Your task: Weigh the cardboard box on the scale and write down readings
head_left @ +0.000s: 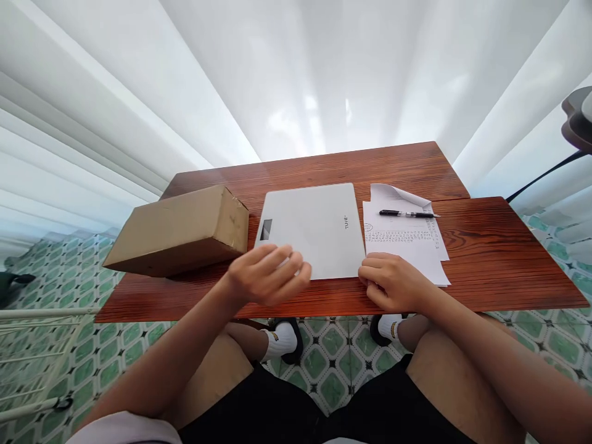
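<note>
Scale near cardboard box, contents hidden — left hand, right hand: fingers half-curled, any hold unclear.

White curtains ahead of me, wrapping round to both sides in soft folds. Light glows through them, brightest low at centre. Before me, a reddish-brown wooden table, dark-grained, with a seam between boards. Underfoot, a tiled floor: green diamond shapes, pale borders. Low on my left, a white-barred rack. Upper right, a brownish rounded object, partly out of view.
</note>
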Demonstrator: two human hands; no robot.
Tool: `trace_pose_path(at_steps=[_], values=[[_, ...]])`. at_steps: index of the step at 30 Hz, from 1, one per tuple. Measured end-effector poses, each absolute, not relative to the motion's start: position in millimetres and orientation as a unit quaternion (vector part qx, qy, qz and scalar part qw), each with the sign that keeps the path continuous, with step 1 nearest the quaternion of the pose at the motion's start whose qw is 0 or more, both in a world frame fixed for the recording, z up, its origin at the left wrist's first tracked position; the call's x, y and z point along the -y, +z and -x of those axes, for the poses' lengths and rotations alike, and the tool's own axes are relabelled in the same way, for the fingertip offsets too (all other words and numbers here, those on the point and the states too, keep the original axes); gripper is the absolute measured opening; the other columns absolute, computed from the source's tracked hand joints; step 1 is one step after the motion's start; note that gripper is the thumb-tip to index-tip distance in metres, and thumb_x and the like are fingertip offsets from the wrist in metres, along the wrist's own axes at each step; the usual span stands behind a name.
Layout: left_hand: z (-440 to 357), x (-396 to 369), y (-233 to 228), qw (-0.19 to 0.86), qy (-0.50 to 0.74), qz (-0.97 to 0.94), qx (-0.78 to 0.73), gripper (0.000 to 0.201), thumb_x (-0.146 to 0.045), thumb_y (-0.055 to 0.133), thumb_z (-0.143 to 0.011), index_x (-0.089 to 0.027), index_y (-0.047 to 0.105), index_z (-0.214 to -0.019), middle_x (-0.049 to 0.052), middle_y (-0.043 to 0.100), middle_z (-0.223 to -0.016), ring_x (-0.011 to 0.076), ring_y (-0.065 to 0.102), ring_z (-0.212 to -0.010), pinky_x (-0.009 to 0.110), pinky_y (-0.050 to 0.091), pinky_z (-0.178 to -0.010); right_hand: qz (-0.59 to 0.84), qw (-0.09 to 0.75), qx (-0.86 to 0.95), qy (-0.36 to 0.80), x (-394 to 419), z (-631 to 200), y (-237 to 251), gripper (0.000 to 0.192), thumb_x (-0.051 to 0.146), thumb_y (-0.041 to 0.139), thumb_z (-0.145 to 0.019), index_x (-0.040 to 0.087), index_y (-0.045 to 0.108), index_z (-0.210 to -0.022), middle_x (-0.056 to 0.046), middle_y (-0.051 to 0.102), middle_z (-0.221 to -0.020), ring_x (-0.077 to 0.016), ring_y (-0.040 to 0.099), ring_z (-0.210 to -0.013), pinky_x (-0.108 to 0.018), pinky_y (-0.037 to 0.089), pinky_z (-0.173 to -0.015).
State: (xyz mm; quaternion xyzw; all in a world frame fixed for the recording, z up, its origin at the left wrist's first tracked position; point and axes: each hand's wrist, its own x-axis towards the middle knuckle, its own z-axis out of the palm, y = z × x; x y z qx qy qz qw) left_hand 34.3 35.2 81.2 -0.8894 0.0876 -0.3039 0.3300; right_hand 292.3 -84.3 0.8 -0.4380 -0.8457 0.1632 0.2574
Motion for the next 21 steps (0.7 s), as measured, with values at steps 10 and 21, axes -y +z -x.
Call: trace_pose_path(at_steps=[10, 21], values=[[51.5, -58.8, 70.6, 0.359, -0.411, 0.832, 0.101, 0.032, -0.005, 0.048, -0.059, -0.02, 0.06, -0.085, 0.0, 0.065, -0.068, 0.0168, 0.063, -0.061, 0.026, 0.042, -0.05, 0.478, 0.29, 0.821, 0.116, 77.8, -294.6, -6.7, 0.018, 0.004, 0.041, -0.085, 0.021, 0.038, -0.077, 0.0, 0.047, -0.071, -0.0165, 0.041, -0.069, -0.03, 0.033, -0.065], [113.0, -78.0, 52.2, 0.281, -0.543, 0.749, 0.255, 0.039, -0.002, 0.049, -0.068, -0.025, 0.064, -0.097, 0.002, 0.067, -0.074, 0.0208, 0.063, -0.063, 0.032, 0.047, -0.057, 0.512, 0.292, 0.806, 0.057, 74.6, -304.2, -15.2, 0.021, 0.001, 0.042, -0.088, 0.02, 0.045, -0.081, 0.0, 0.049, -0.073, -0.0155, 0.046, -0.07, -0.029, 0.039, -0.066]])
